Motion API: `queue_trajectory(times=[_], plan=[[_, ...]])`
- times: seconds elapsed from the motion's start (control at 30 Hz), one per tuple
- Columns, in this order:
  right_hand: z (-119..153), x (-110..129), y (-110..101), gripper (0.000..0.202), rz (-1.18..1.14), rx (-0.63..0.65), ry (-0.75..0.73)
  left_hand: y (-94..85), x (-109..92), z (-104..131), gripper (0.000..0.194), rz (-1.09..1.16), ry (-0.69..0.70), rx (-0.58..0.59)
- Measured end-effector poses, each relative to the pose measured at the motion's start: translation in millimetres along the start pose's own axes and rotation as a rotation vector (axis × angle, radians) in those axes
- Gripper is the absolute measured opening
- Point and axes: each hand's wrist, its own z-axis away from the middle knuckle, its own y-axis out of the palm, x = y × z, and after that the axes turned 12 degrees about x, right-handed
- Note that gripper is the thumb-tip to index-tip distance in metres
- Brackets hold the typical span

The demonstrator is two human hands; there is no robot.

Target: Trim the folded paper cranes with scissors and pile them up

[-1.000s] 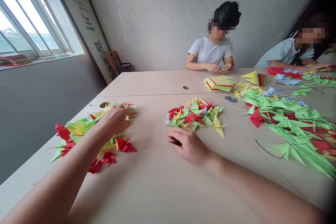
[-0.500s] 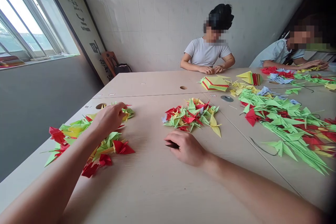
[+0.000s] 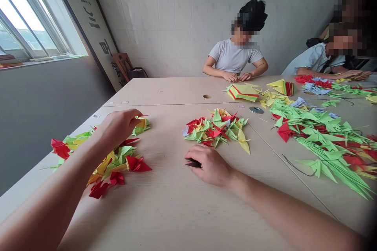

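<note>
My left hand [image 3: 122, 123] reaches over the far side of a pile of folded paper cranes [image 3: 119, 159] in red, green and yellow. Its fingers are bent together at a yellow-green crane [image 3: 141, 126], and the fingertips are partly hidden. My right hand [image 3: 210, 164] rests on the table with its fingers closed round a small dark pointed tool [image 3: 193, 162]. Two thin dark tips stick out to the left; most of the tool is hidden in the palm. Just beyond that hand lies a second pile of cranes [image 3: 216, 128].
Green and red cranes [image 3: 321, 133] lie spread at the right, with a dark cord [image 3: 297, 166] beside them. Folded paper stacks [image 3: 243, 92] stand farther back. A metal hole cover [image 3: 256, 110] sits in the table [image 3: 173, 204]. Co-workers [image 3: 237, 57] sit across and at the right.
My left hand has shifted slightly over the far part of the left pile, and the view has tilted a little. My right hand stays in place with the dark tool.
</note>
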Motion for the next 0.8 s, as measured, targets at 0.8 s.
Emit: queue_trajectory(times=[0.8], plan=[[0.1, 17.7, -14.0, 0.023, -0.606, -0.328, 0.254, 36.8, -97.4, 29.0, 0.017, 1.573, 0.099, 0.356]])
